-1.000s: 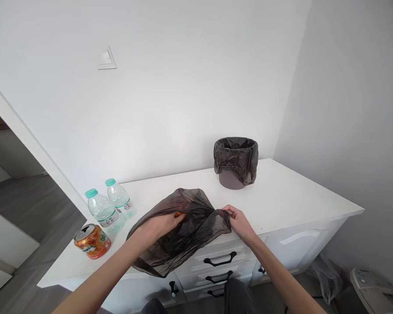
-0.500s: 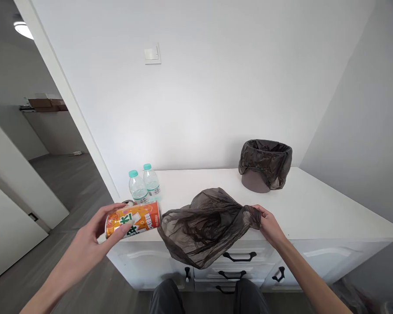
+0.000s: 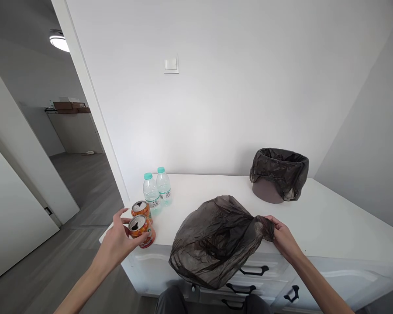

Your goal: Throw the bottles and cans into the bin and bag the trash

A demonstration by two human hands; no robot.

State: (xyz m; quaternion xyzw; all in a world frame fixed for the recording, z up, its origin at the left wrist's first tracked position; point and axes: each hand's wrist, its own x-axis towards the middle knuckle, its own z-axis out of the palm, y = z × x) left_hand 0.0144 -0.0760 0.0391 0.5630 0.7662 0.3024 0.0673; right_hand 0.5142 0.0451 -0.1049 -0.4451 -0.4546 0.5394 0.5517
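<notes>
My left hand [image 3: 119, 235] is around an open orange drink can [image 3: 139, 223], its thumb against the near side and fingers behind. That can stands upright at the counter's front left edge. Just behind it is a second orange can [image 3: 141, 207], also upright with its top opened. My right hand [image 3: 281, 233] grips the gathered end of a thin black garbage bag [image 3: 216, 237]. The bag's wide part spreads to the left and hangs over the counter's front edge.
Two clear plastic bottles with teal caps, a nearer bottle [image 3: 150, 192] and a farther bottle [image 3: 164, 185], stand behind the cans. A bin [image 3: 268, 191] lined with a black bag sits at the back right of the white counter [image 3: 327, 218]. Drawer handles [image 3: 254, 270] project below.
My left hand has turned the can from lying sideways at the bag's mouth to upright on the counter, beside the other can. My right hand keeps its grip on the bag. The view has shifted.
</notes>
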